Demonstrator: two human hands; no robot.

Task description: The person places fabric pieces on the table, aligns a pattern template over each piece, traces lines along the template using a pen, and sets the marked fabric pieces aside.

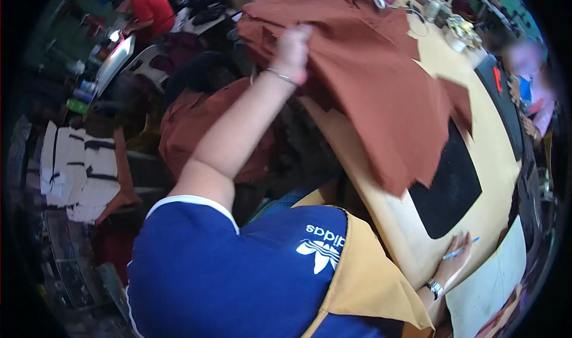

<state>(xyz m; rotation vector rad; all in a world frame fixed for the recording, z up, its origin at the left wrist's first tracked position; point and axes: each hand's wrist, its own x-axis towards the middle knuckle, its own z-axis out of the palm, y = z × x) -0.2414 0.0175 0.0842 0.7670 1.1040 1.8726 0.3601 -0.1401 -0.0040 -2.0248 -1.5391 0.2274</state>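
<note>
A large reddish-brown sheet [381, 93], which looks like leather, spreads across the cream-topped table [500, 189] and past its left edge. My left hand [292, 52] is raised at the sheet's left part, closed on it as far as the motion blur shows. Down at the lower right, my right hand [456, 254] rests on the tabletop with a blue-and-white pen [462, 249] between its fingers. Just beyond that hand lies a black rectangular pad [447, 189], partly covered by the brown sheet.
More brown material [220, 129] hangs left of the table. Containers [459, 37] and cables crowd the far end. A pale sheet [491, 278] lies along the near right edge. A person in red [152, 16] works at the upper left; another person [536, 87] is at the right.
</note>
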